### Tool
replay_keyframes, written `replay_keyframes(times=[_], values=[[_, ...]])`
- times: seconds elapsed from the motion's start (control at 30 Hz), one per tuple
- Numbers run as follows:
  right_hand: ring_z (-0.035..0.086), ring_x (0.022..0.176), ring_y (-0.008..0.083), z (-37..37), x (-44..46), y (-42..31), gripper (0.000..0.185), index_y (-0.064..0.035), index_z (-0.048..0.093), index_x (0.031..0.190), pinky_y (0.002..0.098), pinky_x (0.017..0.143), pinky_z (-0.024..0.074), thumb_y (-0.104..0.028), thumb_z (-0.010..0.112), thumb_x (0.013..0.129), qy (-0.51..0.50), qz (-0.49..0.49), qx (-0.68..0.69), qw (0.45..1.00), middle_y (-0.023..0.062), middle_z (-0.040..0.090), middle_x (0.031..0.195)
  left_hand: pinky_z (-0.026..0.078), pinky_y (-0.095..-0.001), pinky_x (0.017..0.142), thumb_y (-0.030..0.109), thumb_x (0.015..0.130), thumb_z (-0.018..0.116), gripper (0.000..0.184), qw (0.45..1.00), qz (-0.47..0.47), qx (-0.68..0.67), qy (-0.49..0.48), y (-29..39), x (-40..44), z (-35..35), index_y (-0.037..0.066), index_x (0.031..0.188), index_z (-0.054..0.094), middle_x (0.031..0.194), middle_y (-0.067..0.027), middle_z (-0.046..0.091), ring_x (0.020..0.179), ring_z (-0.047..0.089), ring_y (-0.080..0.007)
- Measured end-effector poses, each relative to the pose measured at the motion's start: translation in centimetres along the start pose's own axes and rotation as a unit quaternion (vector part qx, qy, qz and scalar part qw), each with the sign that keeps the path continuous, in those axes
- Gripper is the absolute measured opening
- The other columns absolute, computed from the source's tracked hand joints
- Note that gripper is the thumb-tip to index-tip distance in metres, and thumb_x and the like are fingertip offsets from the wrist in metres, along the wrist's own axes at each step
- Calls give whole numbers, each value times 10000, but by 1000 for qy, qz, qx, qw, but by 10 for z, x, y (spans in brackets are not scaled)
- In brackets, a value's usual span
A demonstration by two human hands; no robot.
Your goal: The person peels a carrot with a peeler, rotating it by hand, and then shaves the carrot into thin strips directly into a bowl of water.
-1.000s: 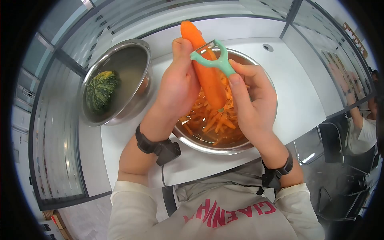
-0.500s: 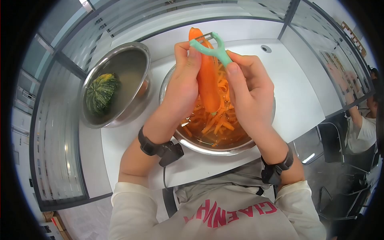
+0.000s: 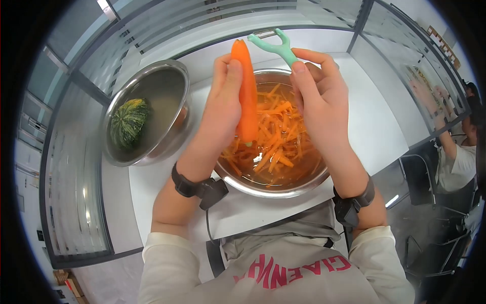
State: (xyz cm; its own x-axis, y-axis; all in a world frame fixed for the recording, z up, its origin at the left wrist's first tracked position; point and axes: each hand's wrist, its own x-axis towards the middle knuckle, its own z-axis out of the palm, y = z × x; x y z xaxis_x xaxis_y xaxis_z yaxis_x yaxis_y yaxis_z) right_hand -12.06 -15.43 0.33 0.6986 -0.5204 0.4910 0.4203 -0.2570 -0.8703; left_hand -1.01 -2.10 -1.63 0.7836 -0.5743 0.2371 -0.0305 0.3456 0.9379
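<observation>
My left hand (image 3: 223, 104) is wrapped round an orange carrot (image 3: 247, 96), which stands nearly upright over a steel bowl (image 3: 283, 192). In my right hand (image 3: 324, 96) is a mint-green peeler (image 3: 276, 48), its handle between thumb and fingers. The peeler's blade is up and to the right of the carrot's top, apart from it. Under both hands, the bowl holds water and many orange carrot shavings (image 3: 276, 137).
At the left, a second steel bowl (image 3: 182, 81) leans tilted, with a green and yellow striped squash (image 3: 129, 121) in it. Glass partitions (image 3: 76, 187) edge the white table (image 3: 374, 116). Another person (image 3: 455, 162) is at the far right, beside black chairs.
The peeler has come off the carrot and moved up and to the right. My left hand and the carrot have shifted a little left, and the carrot is more upright.
</observation>
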Motion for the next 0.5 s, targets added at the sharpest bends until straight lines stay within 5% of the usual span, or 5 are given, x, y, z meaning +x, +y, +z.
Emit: replay_keyframes(times=[0.33, 0.43, 0.5], values=[[520, 663, 42, -1, 7, -18, 409, 23, 627, 1316, 224, 591, 404, -216, 708, 993, -23, 47, 108, 993, -7, 635, 788, 497, -316, 873, 377, 1134, 411, 428, 996, 54, -25, -66, 10, 1, -1, 39, 1384, 492, 1123, -67, 601, 965, 572, -157], [419, 574, 31, -2, 18, -32, 375, -23, 701, 1241, 221, 537, 314, -270, 745, 961, -54, 69, 56, 995, -68, 487, 671, 498, -316, 882, 382, 1134, 411, 429, 994, 61, -16, -91, 10, -1, 0, 44, 1387, 490, 1119, -70, 600, 980, 572, -155], [522, 680, 42, 1, 24, -32, 373, 19, 721, 1177, 223, 603, 404, -247, 780, 923, -58, 68, 58, 994, -31, 596, 764, 498, -314, 895, 385, 1135, 409, 425, 995, 51, -6, -89, 5, -1, -1, 56, 1389, 493, 1127, -66, 599, 991, 572, -150]])
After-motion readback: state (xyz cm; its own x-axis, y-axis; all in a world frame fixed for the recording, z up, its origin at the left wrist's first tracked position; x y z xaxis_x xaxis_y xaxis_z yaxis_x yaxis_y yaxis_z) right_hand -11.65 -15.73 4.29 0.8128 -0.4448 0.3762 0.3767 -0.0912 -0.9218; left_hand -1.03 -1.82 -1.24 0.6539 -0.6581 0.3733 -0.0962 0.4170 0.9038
